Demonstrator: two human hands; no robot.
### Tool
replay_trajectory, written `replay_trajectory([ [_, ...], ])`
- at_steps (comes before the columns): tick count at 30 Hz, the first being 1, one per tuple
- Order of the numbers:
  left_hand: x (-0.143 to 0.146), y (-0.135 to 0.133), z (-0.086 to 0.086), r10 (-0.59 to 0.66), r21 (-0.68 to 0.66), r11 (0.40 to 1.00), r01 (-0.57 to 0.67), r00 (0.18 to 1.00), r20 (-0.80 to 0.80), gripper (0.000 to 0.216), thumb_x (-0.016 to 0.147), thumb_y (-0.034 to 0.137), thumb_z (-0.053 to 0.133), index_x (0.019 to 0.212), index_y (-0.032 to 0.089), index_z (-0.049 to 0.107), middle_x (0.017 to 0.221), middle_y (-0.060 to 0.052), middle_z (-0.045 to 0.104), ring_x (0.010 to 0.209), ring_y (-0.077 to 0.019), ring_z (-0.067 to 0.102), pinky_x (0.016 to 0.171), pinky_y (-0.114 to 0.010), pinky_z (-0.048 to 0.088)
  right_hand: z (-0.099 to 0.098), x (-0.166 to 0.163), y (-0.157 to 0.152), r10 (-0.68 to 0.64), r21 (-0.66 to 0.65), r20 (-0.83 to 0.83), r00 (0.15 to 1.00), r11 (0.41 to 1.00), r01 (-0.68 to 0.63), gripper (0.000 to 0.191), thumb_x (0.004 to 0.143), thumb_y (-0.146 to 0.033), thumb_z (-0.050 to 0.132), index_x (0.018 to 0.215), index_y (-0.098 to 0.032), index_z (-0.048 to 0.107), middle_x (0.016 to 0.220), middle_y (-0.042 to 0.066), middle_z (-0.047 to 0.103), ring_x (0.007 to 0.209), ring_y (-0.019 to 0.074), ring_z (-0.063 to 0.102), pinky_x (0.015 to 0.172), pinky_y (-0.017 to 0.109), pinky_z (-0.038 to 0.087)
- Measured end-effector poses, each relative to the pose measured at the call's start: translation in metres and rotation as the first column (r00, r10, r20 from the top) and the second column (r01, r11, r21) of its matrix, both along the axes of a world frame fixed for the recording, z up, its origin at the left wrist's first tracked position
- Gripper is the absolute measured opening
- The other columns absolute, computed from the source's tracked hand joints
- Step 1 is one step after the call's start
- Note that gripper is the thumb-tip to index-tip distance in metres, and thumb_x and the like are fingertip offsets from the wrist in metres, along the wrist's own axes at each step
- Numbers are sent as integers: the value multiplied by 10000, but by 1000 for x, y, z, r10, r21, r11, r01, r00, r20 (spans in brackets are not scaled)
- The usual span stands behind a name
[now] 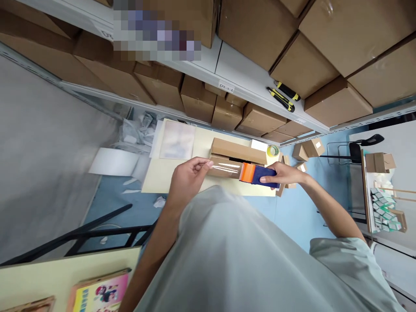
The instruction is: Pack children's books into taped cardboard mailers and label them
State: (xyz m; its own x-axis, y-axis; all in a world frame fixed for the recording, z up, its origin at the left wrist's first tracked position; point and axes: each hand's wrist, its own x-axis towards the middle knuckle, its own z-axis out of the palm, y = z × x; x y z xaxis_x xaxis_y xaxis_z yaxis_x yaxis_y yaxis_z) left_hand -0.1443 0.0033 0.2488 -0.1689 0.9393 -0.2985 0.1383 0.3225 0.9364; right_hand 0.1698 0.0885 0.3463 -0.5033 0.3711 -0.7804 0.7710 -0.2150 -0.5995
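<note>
My right hand [282, 173] grips a blue and orange tape dispenser [252, 173] at its blue end. A strip of clear tape [226, 167] stretches from the dispenser to my left hand [191, 177]. The thumb and forefinger of my left hand are pinched on the tape's free end. Just beyond the strip a long brown cardboard box [238, 149] lies on the pale yellow table [156, 177]. Whether the tape touches the box, I cannot tell.
A tape roll [273, 150] sits at the table's right end. Bubble wrap [177, 141] lies on the left. Boxes [198, 99] fill the shelves above, where two utility knives [282, 97] rest. Small cartons [307, 149] stand past the table's right end.
</note>
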Motion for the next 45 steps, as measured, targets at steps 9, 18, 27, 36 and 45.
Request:
replay_trajectory([
  [9,-24,19,-33,-17,7,1000,16,999,42,344,836,525,687,913,200,769,853,-51,797,735,-182,704,705,-284,576,5,-33,24,23,62,104,994,998,-30,592,807,-765,780,828,-177,715,688,21,732,597,159,681,566,247,530],
  [18,-46,35,-69,33,-72,997,-18,977,213,356,764,522,751,858,180,732,814,-60,776,672,-166,678,669,-302,614,-10,-69,55,95,65,196,976,992,-109,630,773,-792,780,762,-165,721,683,25,722,612,150,639,607,257,492],
  [27,-45,50,-102,20,-117,993,8,971,237,335,771,501,722,854,176,737,815,-61,781,672,-172,687,683,-305,610,-34,-77,64,51,-5,221,974,999,-51,649,719,-814,811,738,-177,686,623,17,703,557,146,623,563,253,488],
  [36,-37,57,-146,10,-139,990,39,942,335,440,727,602,791,840,180,738,801,-69,771,714,-188,691,724,-321,596,-56,-75,64,46,43,211,976,997,-56,628,759,-795,787,766,-172,711,618,10,685,552,132,595,561,242,460],
  [45,-10,59,-166,-52,-165,981,103,956,288,568,748,723,728,934,187,693,879,-86,782,773,-206,693,676,-287,536,-51,-88,59,61,113,285,957,989,-97,646,746,-815,753,719,-176,664,629,9,648,564,127,561,535,237,418],
])
